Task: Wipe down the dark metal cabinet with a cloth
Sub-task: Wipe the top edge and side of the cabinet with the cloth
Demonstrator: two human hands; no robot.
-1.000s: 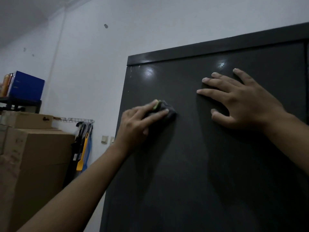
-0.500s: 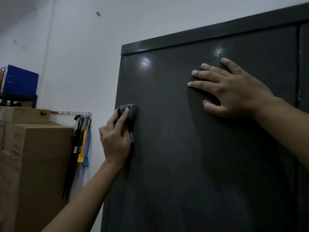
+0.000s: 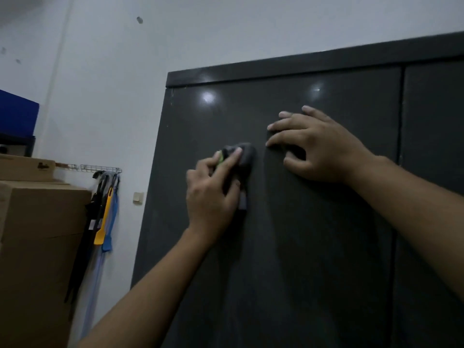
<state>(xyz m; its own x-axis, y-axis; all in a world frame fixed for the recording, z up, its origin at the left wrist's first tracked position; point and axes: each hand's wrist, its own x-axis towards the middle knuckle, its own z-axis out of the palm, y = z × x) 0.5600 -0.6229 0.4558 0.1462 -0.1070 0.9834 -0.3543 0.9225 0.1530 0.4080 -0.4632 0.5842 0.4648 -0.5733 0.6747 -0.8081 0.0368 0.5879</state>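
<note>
cabinet [image 3: 313, 234] dark grey, plain gloss; cloth [image 3: 244, 156] dark grey w/ green edge; boxes [image 3: 42, 247] brown at left, hanging tools [image 3: 106, 217] yellow/blue/black.

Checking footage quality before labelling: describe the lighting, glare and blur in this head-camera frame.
Head view: dim overall, the dark cabinet underexposed; a broad glare spot and a smaller one on its upper door; the cloth and left hand slightly motion-blurred; the right hand throws a soft shadow on the door; the wide-angle lens tilts the cabinet's edges.
</note>
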